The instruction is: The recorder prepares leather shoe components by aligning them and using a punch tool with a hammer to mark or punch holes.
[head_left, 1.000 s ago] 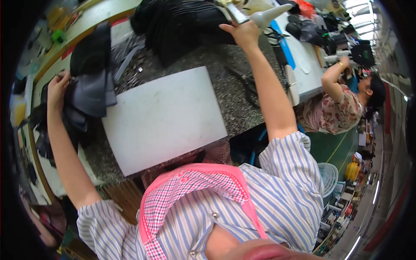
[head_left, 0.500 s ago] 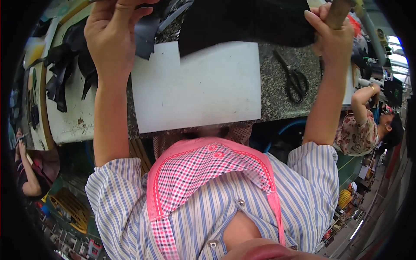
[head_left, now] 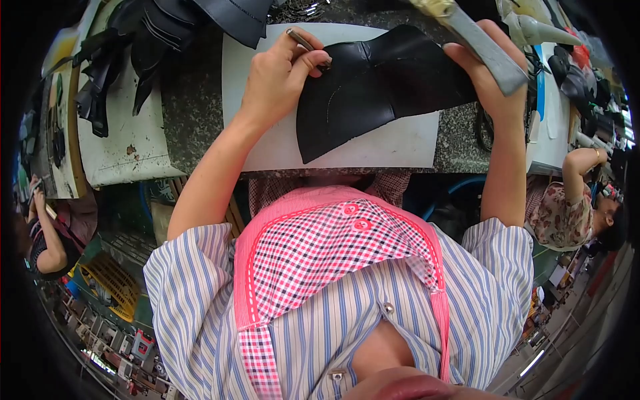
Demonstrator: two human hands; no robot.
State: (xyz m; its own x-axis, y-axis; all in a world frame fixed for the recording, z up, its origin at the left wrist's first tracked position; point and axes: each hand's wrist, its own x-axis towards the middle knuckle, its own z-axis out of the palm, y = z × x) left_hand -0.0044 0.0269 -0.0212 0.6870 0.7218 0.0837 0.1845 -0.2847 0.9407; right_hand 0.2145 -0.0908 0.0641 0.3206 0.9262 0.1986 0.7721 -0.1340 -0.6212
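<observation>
A black leather piece with a curved outline and a faint dotted line lies over a white board, partly raised toward its right end. My left hand is closed around a short metal punch, at the leather's left edge. At the right edge, my right hand grips a hammer by its grey handle. Yellow wrapping shows near the far end, and the head is out of view. My right thumb rests against the leather. Black scissors lie beside my right wrist, partly hidden.
More black leather pieces are stacked at the far left of the speckled stone tabletop. Small metal bits lie at the back. A white horn-shaped object stands far right. Another person sits to the right, and one to the left.
The leather has come down nearer me onto the board, which shifted right. My left hand moved right and nearer, beside the leather. The hammer in my right hand has tilted.
</observation>
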